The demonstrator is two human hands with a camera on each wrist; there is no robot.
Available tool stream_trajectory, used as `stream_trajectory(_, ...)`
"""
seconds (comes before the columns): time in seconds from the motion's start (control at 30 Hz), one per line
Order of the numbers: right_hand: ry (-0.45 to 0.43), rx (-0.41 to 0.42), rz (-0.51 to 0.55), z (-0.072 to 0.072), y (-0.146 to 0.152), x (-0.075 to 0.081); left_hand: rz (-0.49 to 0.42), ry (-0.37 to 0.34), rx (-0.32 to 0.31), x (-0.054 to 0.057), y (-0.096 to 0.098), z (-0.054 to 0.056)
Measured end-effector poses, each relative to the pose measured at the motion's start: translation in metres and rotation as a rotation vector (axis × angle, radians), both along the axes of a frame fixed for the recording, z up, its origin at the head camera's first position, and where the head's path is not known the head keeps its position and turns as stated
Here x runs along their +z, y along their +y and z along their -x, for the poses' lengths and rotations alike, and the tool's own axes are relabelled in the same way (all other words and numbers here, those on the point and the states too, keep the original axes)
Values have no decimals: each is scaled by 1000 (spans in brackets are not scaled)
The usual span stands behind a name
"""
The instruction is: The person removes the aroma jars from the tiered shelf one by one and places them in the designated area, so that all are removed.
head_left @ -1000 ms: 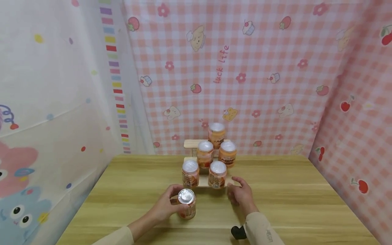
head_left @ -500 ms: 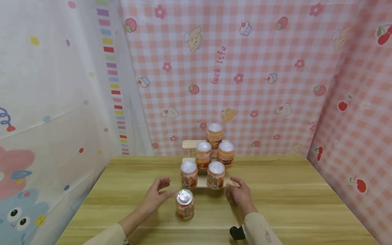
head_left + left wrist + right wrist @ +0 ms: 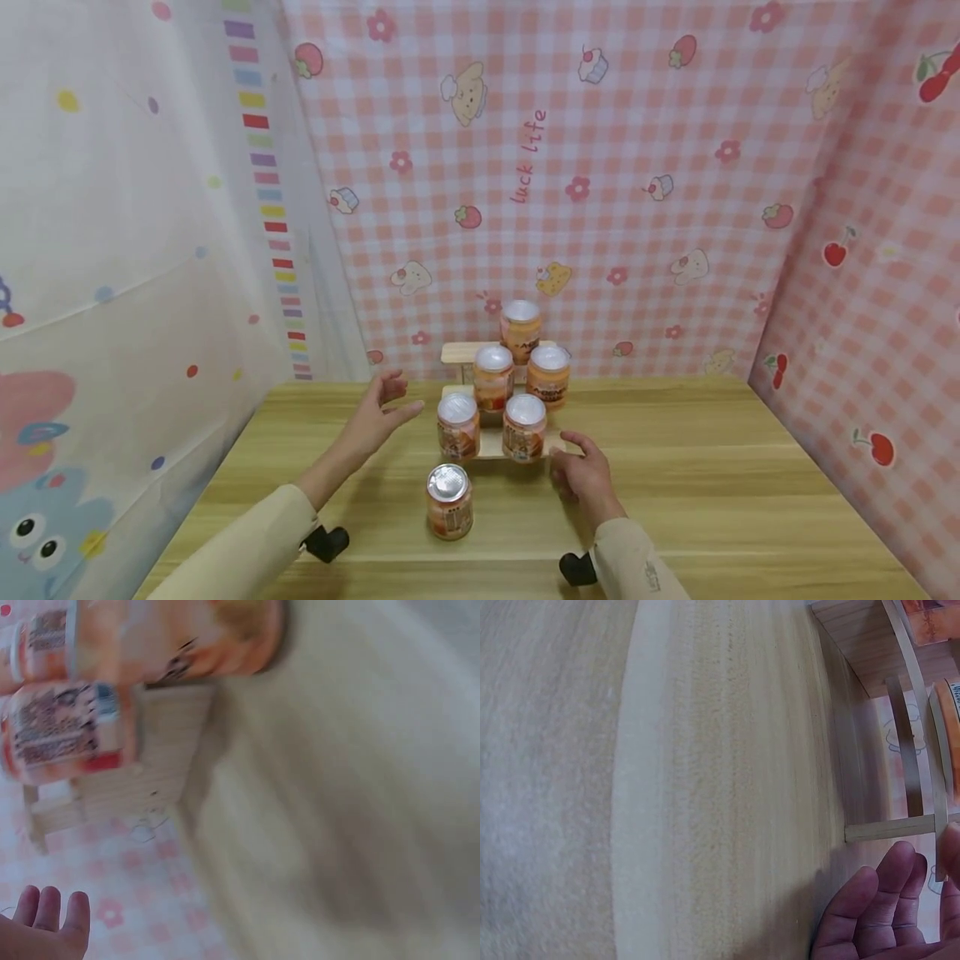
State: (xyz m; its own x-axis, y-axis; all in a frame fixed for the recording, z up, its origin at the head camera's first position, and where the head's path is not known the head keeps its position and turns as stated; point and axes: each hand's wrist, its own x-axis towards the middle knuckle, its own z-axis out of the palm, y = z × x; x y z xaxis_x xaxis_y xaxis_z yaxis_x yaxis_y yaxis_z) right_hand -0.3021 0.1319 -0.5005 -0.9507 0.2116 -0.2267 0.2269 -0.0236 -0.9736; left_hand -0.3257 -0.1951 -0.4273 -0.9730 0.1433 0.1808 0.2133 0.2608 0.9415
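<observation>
A stepped wooden rack [image 3: 491,443] carries several orange jars with pale lids, one jar [image 3: 521,332] on the top step and pairs on the two lower ones. In front of it, a single jar [image 3: 450,502] with a shiny silver lid stands upright on the table. My left hand [image 3: 375,421] hovers left of the rack, holding nothing, its fingers relaxed; its fingertips [image 3: 49,907] show at the lower left of the left wrist view. At the right end of the lowest step, my right hand [image 3: 587,477] pinches the rack's edge, with other fingers [image 3: 896,874] loosely bent beside it.
The wood-grain table [image 3: 712,492] extends on both sides of the rack. Behind rises a pink checked cloth [image 3: 600,233], with a white patterned cloth [image 3: 150,275] at the left. Black wrist mounts [image 3: 327,543] jut from beneath the sleeves.
My left hand has let go of the silver-lidded jar, then moved away from it, left and forward beside the rack. The right hand has stayed at the rack's end.
</observation>
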Motion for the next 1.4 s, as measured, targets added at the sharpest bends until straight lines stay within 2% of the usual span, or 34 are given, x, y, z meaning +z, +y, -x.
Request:
stream_trajectory(0.23,-2,3,19,0,1,1,61,50,-1,35,17,26)
stream_trajectory(0.43,-1,5,14,1,1,1,114,35,-33,63,40,46)
stream_trajectory(0.7,0,-3,2,0,1,-2,145,33,-114,87,76,72)
stream_trajectory(0.9,5,-6,-1,0,1,-2,151,25,-179,96,99,85)
stream_trajectory(1.03,10,-6,-1,0,0,-3,136,50,-184,98,112,93)
stream_trajectory(1.2,20,-10,12,-1,0,-4,160,33,-168,98,124,101)
stream_trajectory(1.4,29,-10,24,0,1,-4,173,-4,-193,93,137,105)
